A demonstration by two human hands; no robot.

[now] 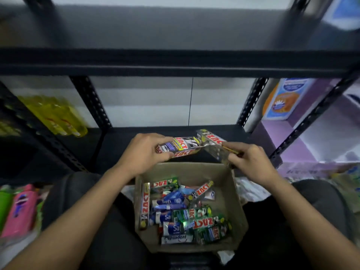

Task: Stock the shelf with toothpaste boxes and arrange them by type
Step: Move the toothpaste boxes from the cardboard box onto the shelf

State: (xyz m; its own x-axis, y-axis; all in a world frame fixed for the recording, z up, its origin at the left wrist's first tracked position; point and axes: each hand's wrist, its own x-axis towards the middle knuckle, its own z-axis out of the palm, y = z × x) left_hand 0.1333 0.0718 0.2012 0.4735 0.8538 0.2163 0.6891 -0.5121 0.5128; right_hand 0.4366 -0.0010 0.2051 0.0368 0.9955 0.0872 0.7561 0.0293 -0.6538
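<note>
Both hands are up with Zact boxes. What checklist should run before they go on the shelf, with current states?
1. Left hand grips a Zact box with its fingers: ok.
2. Right hand grips the second Zact box: ok.
3. Both boxes are the same type: cannot tell, print is blurred.
4. Shelf board beyond the hands has bare space: ok.
5. Cardboard carton is sorted by type: not ok, Zact, Pepsodent and blue boxes lie mixed.

This looks like a shop. A black slotted-steel shelf (175, 63) stands among racks of packaged goods: yellow bottles (56, 115) at left, pink and green bottles (21, 209) lower down, printed cartons (282, 100) at right. A cardboard box (194, 170) holds mixed branded toothpaste boxes (185, 211).
</note>
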